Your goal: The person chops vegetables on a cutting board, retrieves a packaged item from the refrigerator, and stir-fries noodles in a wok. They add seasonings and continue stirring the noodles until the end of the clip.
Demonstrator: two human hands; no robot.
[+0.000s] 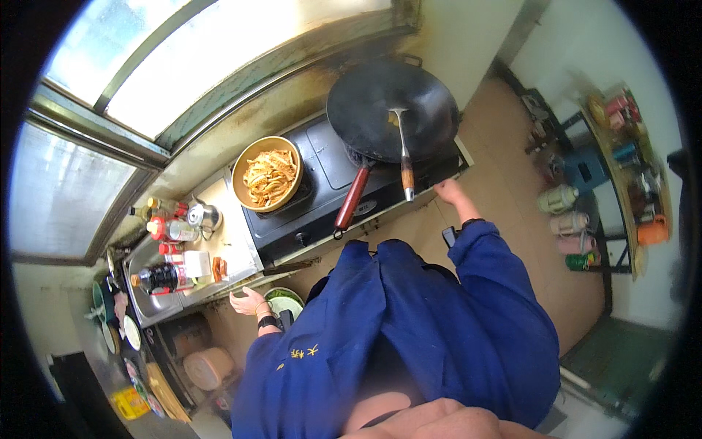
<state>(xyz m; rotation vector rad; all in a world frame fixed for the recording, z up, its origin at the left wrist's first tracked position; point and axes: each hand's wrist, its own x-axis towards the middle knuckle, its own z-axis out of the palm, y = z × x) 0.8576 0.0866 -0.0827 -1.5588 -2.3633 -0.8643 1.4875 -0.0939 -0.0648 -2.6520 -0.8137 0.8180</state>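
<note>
A large black wok (362,104) with a red wooden handle sits on the gas stove (323,159). A metal spatula (406,159) with a wooden handle rests in it beside a small yellowish lump, and faint haze hangs over the pan. My right hand (449,191) is near the stove's front edge, right of the spatula handle; whether it touches something there is unclear. My left hand (248,302) hangs in front of the counter with fingers apart, holding nothing, close to a bowl with greens (285,299). A yellow bowl of sliced brownish food (269,174) stands on the left burner.
Seasoning bottles (170,229), a dark sauce bottle (159,278) and a metal kettle (204,217) stand on the counter by the steel sink (148,304). A shelf (614,181) with jars is against the right wall, thermos flasks (558,198) beside it. Windows line the upper left.
</note>
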